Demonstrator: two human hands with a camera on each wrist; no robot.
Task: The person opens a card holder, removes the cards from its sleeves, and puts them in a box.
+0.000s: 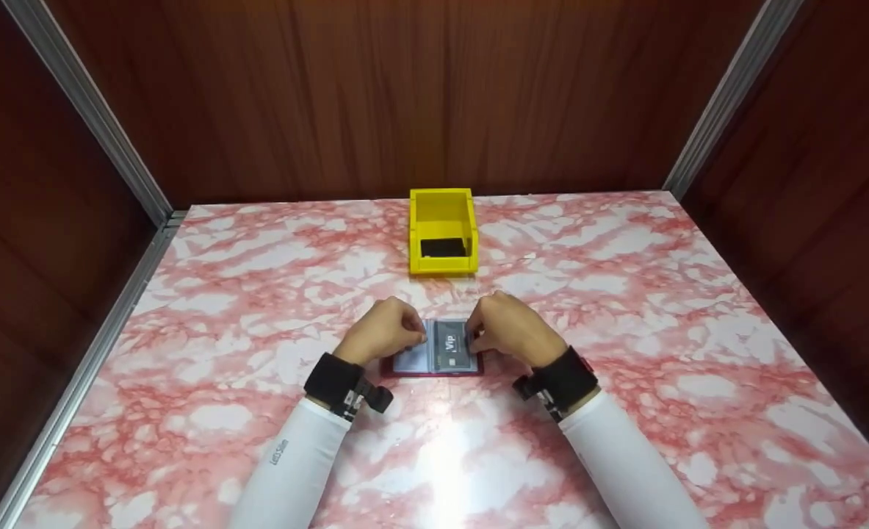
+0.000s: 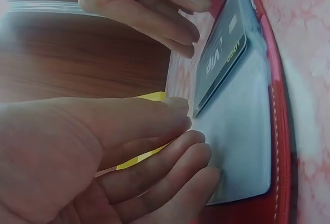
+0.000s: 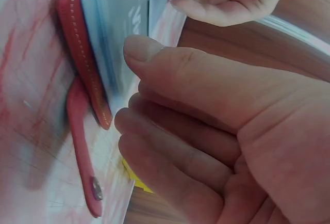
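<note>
An open red card holder with clear sleeves lies on the table between both hands. A dark grey card marked "Vip" sits at its right-hand sleeves. My left hand is over the left sleeve, fingers loosely bent; in the left wrist view its fingertips lie close against the clear plastic. At the card's right edge is my right hand, its thumb overlapping the card in the right wrist view, with the fingers bent below. Neither hand visibly grips anything; exact fingertip contact is partly hidden.
Behind the hands stands a yellow bin with a black item inside. A red strap with a metal snap sticks out from the holder. Dark wood-look panels enclose the red-and-white marbled table.
</note>
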